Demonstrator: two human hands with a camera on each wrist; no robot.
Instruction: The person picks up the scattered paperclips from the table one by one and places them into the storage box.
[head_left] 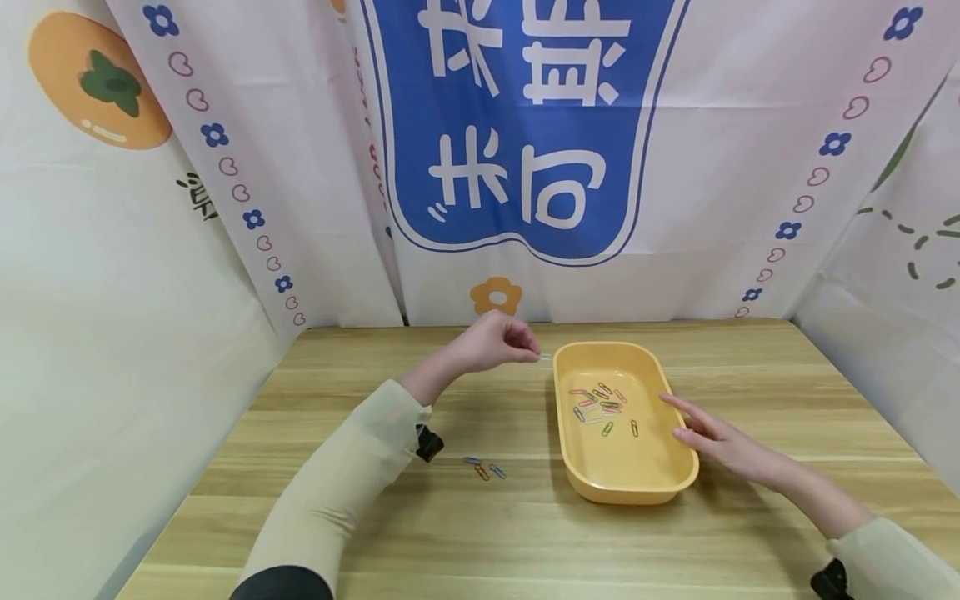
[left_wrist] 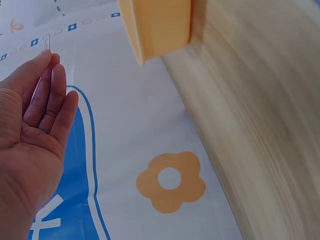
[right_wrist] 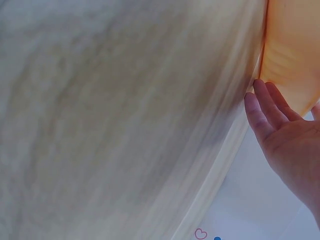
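My left hand (head_left: 498, 342) pinches a white or clear paper clip (head_left: 546, 357) between thumb and fingertips, just left of the far end of a yellow plastic tray (head_left: 626, 490). In the left wrist view the same clip (left_wrist: 47, 42) sticks up from the fingertips. Several coloured paper clips (head_left: 600, 404) lie inside the tray, mostly grouped toward its far left. At the tray's right side, my right hand (head_left: 716, 442) touches the rim and outer wall with fairly straight fingers. The right wrist view shows those fingers (right_wrist: 270, 107) against the wall; the thumb is mostly hidden there.
Three loose paper clips (head_left: 482, 472), blue and red, lie on the wooden table (head_left: 360, 500) left of the tray. A printed cloth (head_left: 697, 275) hangs behind the table's far edge, with white cloth along both sides.
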